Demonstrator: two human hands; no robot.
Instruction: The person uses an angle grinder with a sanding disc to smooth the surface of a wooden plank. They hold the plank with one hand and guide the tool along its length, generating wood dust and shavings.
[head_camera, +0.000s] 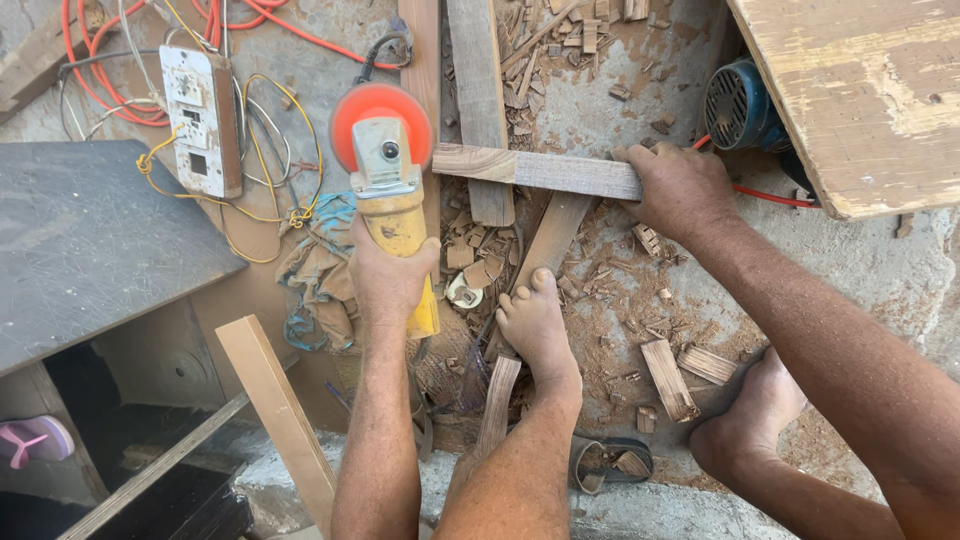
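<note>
Currently: left hand (388, 272), grip closed around yellow grinder (395, 195), its orange disc (380, 120) touching the near end of a wood strip (535, 171). Right hand (680, 188), grip closed on the strip's far end. Bare foot (535, 325) presses a plank (550, 240) beneath, among wood scraps (670, 375) on the floor.

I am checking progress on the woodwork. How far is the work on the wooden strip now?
Done: many offcuts and wood chips lie on the ground. In hand: the left hand holds the yellow grinder, its orange disc at the left end of the wooden strip; the right hand presses the strip's other end, and a foot pins the board beneath. Left: the strip is in one piece, with no cut visible.
</note>
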